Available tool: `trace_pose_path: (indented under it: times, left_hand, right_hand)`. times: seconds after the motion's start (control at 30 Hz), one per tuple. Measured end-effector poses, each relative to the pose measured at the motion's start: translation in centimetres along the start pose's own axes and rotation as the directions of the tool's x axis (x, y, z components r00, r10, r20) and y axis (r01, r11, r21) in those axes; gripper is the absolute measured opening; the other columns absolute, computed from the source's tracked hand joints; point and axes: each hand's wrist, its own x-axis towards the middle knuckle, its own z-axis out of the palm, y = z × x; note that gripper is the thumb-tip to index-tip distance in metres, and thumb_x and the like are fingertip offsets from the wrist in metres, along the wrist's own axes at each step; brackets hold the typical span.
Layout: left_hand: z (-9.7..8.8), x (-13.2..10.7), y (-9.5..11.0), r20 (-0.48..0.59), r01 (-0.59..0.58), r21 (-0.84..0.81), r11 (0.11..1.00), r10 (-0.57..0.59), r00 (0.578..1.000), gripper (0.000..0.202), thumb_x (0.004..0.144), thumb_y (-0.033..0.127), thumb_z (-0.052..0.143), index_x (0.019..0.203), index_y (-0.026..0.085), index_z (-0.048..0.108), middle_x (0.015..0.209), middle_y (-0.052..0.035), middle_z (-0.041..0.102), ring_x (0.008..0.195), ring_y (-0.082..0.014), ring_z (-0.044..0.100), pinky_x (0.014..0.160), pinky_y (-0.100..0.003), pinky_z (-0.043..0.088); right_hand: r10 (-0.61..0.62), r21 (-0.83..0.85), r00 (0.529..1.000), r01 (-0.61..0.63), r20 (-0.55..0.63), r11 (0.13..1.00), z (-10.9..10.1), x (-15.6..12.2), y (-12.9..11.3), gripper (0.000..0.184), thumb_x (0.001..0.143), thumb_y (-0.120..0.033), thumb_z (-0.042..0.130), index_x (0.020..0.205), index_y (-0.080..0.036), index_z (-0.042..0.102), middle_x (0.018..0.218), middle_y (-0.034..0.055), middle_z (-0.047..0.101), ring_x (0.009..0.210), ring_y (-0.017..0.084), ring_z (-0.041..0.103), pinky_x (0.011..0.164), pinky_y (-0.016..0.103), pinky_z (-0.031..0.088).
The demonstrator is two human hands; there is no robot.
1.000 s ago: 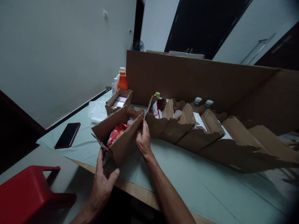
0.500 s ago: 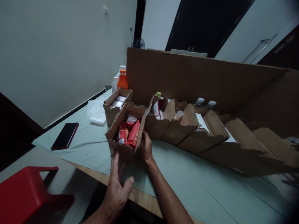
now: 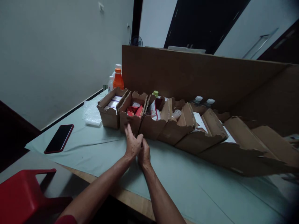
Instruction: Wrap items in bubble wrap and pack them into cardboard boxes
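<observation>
My left hand (image 3: 133, 143) reaches to the front of a cardboard bin (image 3: 130, 123), its fingers stretched out against the lower front wall. Inside this bin lie red snack packets (image 3: 135, 110) and something in clear plastic. My right hand (image 3: 144, 153) is close beside the left one, just in front of the bin, with its fingers curled in and partly hidden; nothing shows in it. On the bin's left stands another cardboard bin (image 3: 109, 119) holding white boxes with purple edges. To its right is a bin (image 3: 153, 127) with a red and white packet.
Several more cardboard bins (image 3: 198, 144) run rightward before a tall cardboard panel (image 3: 187, 74). Bottles, one an orange bottle (image 3: 118, 82), stand at the back left. Bubble wrap (image 3: 92, 116) and a phone (image 3: 59, 138) lie left on the green cloth. A red stool (image 3: 21, 196) is below.
The bin with red packets has moved away from me into the row, between its two neighbours. Both hands moved forward with it and came together; my right hand has left its side.
</observation>
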Motion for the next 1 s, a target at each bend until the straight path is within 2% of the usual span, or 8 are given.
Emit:
trace_pose_path:
  times: [0.1,0.2,0.3,0.4,0.53,0.7,0.8,1.0]
  left_hand:
    - [0.7,0.5,-0.3,-0.015,0.025,0.035,0.999,-0.024,1.000,0.080,0.080,0.017,0.060,0.152,0.013,0.025,0.161,-0.0221,0.022,0.152,-0.0335,0.023,0.121,-0.048,0.031]
    - [-1.1,-0.4,-1.5,0.008,0.001,0.039,0.999,-0.002,1.000,0.080,0.081,0.020,0.060,0.153,0.016,0.024,0.163,-0.0201,0.019,0.151,-0.0318,0.026,0.117,-0.047,0.038]
    - [-6.0,-0.9,-3.4,-0.024,-0.070,0.136,0.988,0.074,0.997,0.075,0.080,0.025,0.061,0.149,0.018,0.034,0.163,-0.0176,0.020,0.150,-0.0317,0.028,0.118,-0.049,0.035]
    - [-12.4,-0.3,-5.4,-0.057,-0.107,0.316,0.943,0.131,0.990,0.059,0.079,0.026,0.060,0.137,0.020,0.052,0.153,-0.0149,0.042,0.147,-0.0316,0.034,0.120,-0.051,0.031]
    - [-18.2,0.6,-7.7,-0.007,-0.136,0.495,0.858,0.161,0.987,0.045,0.076,0.026,0.059,0.119,0.020,0.066,0.130,-0.0133,0.063,0.139,-0.0343,0.045,0.117,-0.056,0.035]
    - [-18.8,0.1,-8.9,0.023,-0.179,0.544,0.820,0.198,0.980,0.042,0.079,0.029,0.057,0.118,0.019,0.066,0.120,-0.0134,0.069,0.119,-0.0333,0.060,0.109,-0.057,0.043]
    - [-18.6,-0.2,-8.9,-0.016,-0.193,0.538,0.821,0.239,0.971,0.040,0.082,0.028,0.055,0.120,0.019,0.065,0.123,-0.0137,0.067,0.120,-0.0320,0.060,0.108,-0.054,0.045]
    - [-18.8,0.3,-8.2,-0.164,-0.154,0.461,0.874,0.255,0.953,0.047,0.085,0.029,0.055,0.130,0.016,0.058,0.130,-0.0161,0.061,0.126,-0.0320,0.054,0.112,-0.054,0.041]
  right_hand:
    - [0.028,0.013,0.999,-0.028,-0.036,1.000,0.2,0.1,-0.1,0.037,0.084,-0.024,0.048,0.115,-0.018,0.067,0.111,0.0083,0.074,0.095,0.022,0.069,0.084,0.034,0.055]
    - [0.042,0.010,0.998,-0.042,-0.049,0.999,0.2,0.2,0.3,0.037,0.083,-0.025,0.049,0.114,-0.017,0.068,0.108,0.0096,0.075,0.091,0.022,0.070,0.081,0.034,0.056]
    - [0.028,0.003,0.998,-0.028,-0.050,1.000,0.0,0.3,0.5,0.035,0.082,-0.026,0.051,0.110,-0.018,0.069,0.107,0.0107,0.074,0.093,0.022,0.069,0.084,0.035,0.056]
    - [-0.016,-0.001,1.000,0.016,-0.023,1.000,-0.2,0.1,-0.3,0.030,0.083,-0.026,0.050,0.104,-0.019,0.071,0.105,0.0105,0.074,0.098,0.023,0.069,0.092,0.039,0.053]
    - [-0.100,0.003,0.994,0.100,0.053,0.995,0.7,0.8,-4.7,0.031,0.089,-0.028,0.049,0.111,-0.020,0.070,0.107,0.0088,0.075,0.099,0.022,0.069,0.092,0.036,0.053]
    - [-0.275,-0.179,0.928,0.324,0.252,0.929,3.8,5.6,-13.4,0.052,0.092,-0.024,0.049,0.144,-0.023,0.050,0.099,0.0034,0.075,0.087,0.020,0.070,0.083,0.030,0.052]
    - [-0.184,-0.456,0.913,0.347,0.363,0.819,5.9,9.5,-16.6,0.063,0.090,-0.023,0.053,0.152,-0.022,0.040,0.093,0.0056,0.075,0.084,0.025,0.071,0.080,0.033,0.051]
    - [-0.059,-0.654,0.925,0.310,0.376,0.690,8.2,12.4,-17.1,0.026,0.092,-0.019,0.051,0.105,-0.022,0.073,0.089,0.0110,0.077,0.086,0.027,0.071,0.074,0.031,0.045]
